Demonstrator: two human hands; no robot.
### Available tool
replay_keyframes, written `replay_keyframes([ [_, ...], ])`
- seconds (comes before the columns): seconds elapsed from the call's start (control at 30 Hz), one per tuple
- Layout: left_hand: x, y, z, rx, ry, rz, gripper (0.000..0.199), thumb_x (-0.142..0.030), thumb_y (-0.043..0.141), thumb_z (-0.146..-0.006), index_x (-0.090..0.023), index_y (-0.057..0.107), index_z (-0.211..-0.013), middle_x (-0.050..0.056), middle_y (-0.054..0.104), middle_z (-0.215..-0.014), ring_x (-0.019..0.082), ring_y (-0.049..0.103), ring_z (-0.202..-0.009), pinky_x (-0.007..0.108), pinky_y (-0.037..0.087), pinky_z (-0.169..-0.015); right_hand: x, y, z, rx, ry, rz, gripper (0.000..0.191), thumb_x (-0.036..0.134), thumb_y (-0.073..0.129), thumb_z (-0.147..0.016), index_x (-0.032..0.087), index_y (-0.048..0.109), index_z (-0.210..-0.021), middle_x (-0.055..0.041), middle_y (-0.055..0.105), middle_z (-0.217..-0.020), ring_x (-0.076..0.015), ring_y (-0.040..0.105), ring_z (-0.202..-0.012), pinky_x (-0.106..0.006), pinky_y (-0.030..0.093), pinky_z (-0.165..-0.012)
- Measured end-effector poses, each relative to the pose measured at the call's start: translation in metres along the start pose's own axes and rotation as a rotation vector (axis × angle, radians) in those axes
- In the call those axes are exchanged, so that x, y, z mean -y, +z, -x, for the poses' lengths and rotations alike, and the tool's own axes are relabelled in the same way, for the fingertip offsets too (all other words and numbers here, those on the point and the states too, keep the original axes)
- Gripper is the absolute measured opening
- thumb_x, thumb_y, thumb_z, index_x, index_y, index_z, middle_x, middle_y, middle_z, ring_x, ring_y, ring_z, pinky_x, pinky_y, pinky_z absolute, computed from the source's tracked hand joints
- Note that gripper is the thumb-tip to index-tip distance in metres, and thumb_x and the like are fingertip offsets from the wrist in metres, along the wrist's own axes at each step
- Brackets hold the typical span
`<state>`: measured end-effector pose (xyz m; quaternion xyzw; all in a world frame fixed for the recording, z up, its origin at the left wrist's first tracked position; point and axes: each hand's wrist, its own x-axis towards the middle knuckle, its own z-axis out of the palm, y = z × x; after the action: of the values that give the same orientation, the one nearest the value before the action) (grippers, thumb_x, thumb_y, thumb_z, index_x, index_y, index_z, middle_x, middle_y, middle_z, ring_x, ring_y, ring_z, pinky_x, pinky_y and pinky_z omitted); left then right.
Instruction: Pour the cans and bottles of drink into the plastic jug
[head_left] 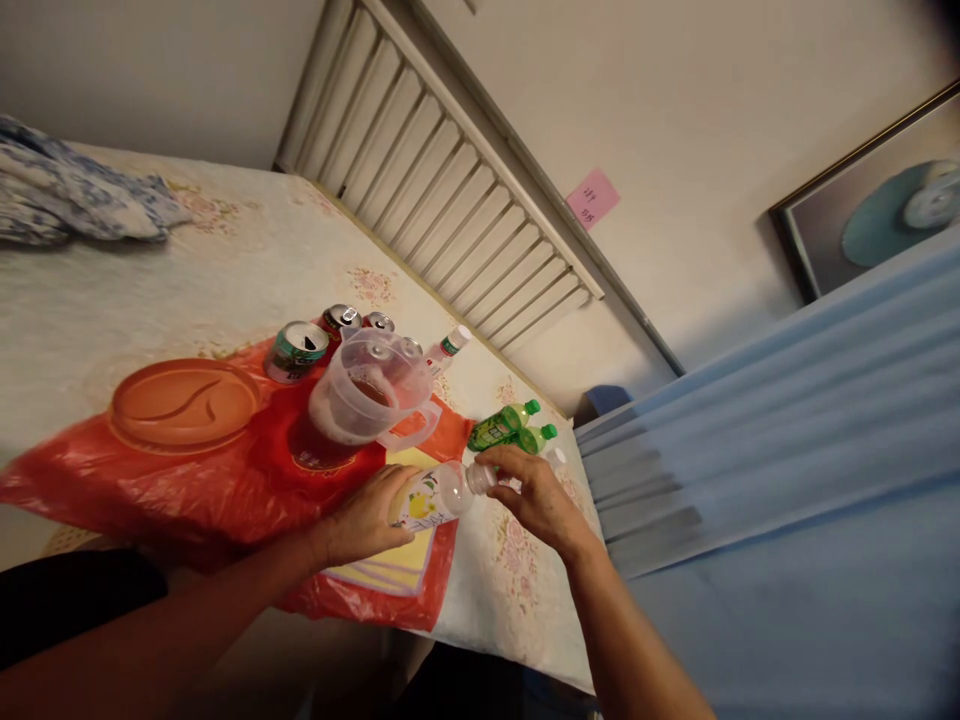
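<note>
My left hand (369, 515) is wrapped round the labelled body of a clear plastic bottle (454, 487), which tilts with its neck toward the right. At the neck, the thumb and fingers of my right hand (529, 490) pinch the cap end. Just behind my left hand stands a clear plastic pitcher (367, 390) with dark, foamy liquid in it, its handle toward the right. An orange round lid (186, 405) lies left of the pitcher on red plastic (225, 500). Under the bottle is a yellow sheet (401, 560) with a pale edge.
Several opened cans (298, 350) stand behind the pitcher, beside a small clear bottle (450, 347). Green bottles (499, 425) are beyond my right hand. Blue-patterned cloth (82, 195) lies at the far left of the flowered tablecloth (517, 560). A radiator (450, 190) and blue curtain (787, 450) border the table.
</note>
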<state>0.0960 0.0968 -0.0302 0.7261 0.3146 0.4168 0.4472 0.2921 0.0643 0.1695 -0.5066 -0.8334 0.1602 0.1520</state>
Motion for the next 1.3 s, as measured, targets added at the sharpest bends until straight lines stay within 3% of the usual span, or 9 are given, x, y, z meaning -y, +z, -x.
replay_keyframes([
  [0.27,-0.002,-0.002,0.001,-0.016,-0.001,0.014,0.075,-0.018,0.067,-0.062,-0.019,0.049,-0.135,0.011,0.058,-0.133,0.032,0.053,-0.125,0.046,0.041,-0.111,0.0,-0.001,-0.002,0.023,0.024,0.044,0.024,0.03,0.065,-0.092,0.022,0.068,-0.114,-0.0068,0.069,-0.102,-0.0177,0.065,-0.084,-0.033,0.053,-0.079],
  [0.5,0.002,0.001,0.0,-0.016,-0.015,0.035,0.077,-0.018,0.068,-0.061,-0.02,0.048,-0.135,0.011,0.057,-0.135,0.031,0.053,-0.127,0.046,0.04,-0.112,-0.001,0.009,-0.003,-0.054,0.069,0.099,0.042,0.054,0.055,-0.095,0.017,0.071,-0.107,-0.0071,0.068,-0.09,-0.0188,0.06,-0.077,-0.032,0.048,-0.072],
  [0.57,0.003,0.002,0.0,-0.025,-0.043,0.055,0.077,-0.018,0.068,-0.061,-0.019,0.048,-0.135,0.011,0.056,-0.136,0.031,0.052,-0.128,0.046,0.04,-0.113,-0.006,0.013,-0.001,-0.114,0.097,0.04,0.045,0.057,0.054,-0.094,0.018,0.07,-0.107,-0.0064,0.068,-0.089,-0.019,0.059,-0.076,-0.032,0.048,-0.072],
  [0.63,0.004,0.002,-0.001,-0.029,-0.064,0.097,0.077,-0.018,0.068,-0.061,-0.019,0.048,-0.135,0.011,0.056,-0.136,0.031,0.052,-0.128,0.047,0.04,-0.112,-0.014,0.018,0.002,-0.187,0.133,-0.078,0.05,0.06,0.057,-0.091,0.019,0.066,-0.119,-0.0059,0.069,-0.092,-0.0192,0.06,-0.078,-0.032,0.05,-0.073],
  [0.77,0.004,0.001,-0.003,0.0,-0.097,0.218,0.076,-0.021,0.07,-0.062,-0.019,0.047,-0.135,0.01,0.059,-0.133,0.031,0.055,-0.126,0.047,0.043,-0.109,-0.031,0.038,0.01,-0.344,0.228,-0.41,0.073,0.063,0.072,-0.076,0.021,0.055,-0.133,-0.0082,0.069,-0.105,-0.0219,0.065,-0.087,-0.035,0.055,-0.076],
  [0.83,0.003,0.001,-0.004,-0.009,-0.102,0.238,0.076,-0.022,0.07,-0.062,-0.019,0.047,-0.135,0.011,0.059,-0.134,0.031,0.055,-0.125,0.046,0.044,-0.107,-0.033,0.055,0.014,-0.348,0.274,-0.549,0.078,0.062,0.08,-0.066,0.022,0.057,-0.129,-0.0085,0.069,-0.108,-0.0233,0.066,-0.089,-0.036,0.057,-0.075],
  [0.93,0.002,0.001,-0.004,-0.005,-0.084,0.244,0.076,-0.022,0.068,-0.062,-0.02,0.047,-0.135,0.01,0.058,-0.136,0.029,0.056,-0.124,0.044,0.045,-0.106,-0.027,0.086,0.019,-0.237,0.317,-0.71,0.069,0.054,0.085,-0.064,0.023,0.062,-0.12,-0.0074,0.07,-0.111,-0.0242,0.068,-0.093,-0.036,0.057,-0.079],
  [1.03,0.002,0.003,-0.005,0.038,-0.052,0.229,0.073,-0.024,0.069,-0.063,-0.021,0.048,-0.133,0.009,0.059,-0.134,0.029,0.056,-0.123,0.044,0.046,-0.106,-0.02,0.11,0.023,-0.278,0.363,-0.79,0.066,0.049,0.088,-0.061,0.023,0.063,-0.116,-0.0061,0.072,-0.11,-0.0265,0.069,-0.099,-0.04,0.057,-0.088],
  [1.3,0.015,0.008,-0.003,0.142,0.015,0.15,0.076,-0.031,0.069,-0.069,-0.021,0.042,-0.139,0.012,0.056,-0.142,0.031,0.053,-0.129,0.044,0.043,-0.109,-0.013,0.13,0.032,-0.416,0.472,-0.802,0.061,0.033,0.091,-0.056,0.019,0.065,-0.109,-0.0063,0.075,-0.106,-0.0253,0.07,-0.097,-0.037,0.056,-0.089],
])
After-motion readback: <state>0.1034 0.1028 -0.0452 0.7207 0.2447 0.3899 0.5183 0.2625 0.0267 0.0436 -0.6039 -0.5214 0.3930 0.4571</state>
